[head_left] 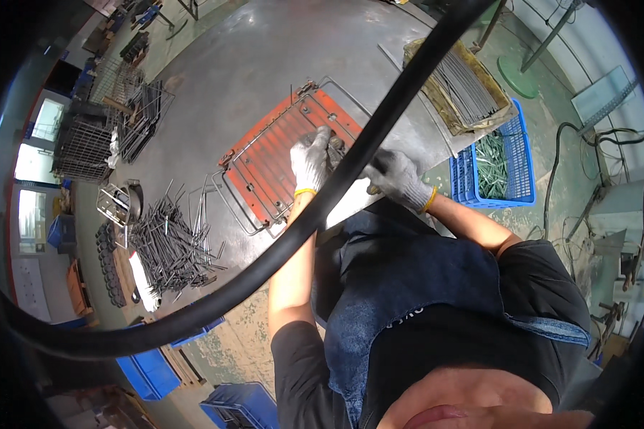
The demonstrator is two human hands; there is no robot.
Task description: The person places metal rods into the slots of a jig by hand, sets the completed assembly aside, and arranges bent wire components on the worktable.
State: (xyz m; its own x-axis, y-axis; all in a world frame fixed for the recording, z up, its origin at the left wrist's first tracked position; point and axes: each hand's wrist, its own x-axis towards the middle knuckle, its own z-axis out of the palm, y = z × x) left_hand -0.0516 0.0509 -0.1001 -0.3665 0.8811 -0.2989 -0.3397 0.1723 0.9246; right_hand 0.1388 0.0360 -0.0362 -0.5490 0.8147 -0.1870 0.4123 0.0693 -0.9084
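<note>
An orange-red plate fixture lies on the metal table, with thin metal rods across it and a bent wire frame around its edges. Over the plate's near right part is my left hand, in a grey-white knit glove with a yellow cuff. Its fingers are curled near dark metal parts, and what they hold is not clear. Just right of the plate, my right hand wears a matching glove, its fingers bent inward. A thick black cable crosses the picture and hides part of both hands' work.
A heap of loose metal rods lies on the table's left, with wire racks beyond. At the right stand a box of straight rods and a blue crate of greenish metal pieces. White gloves lie at the near left edge.
</note>
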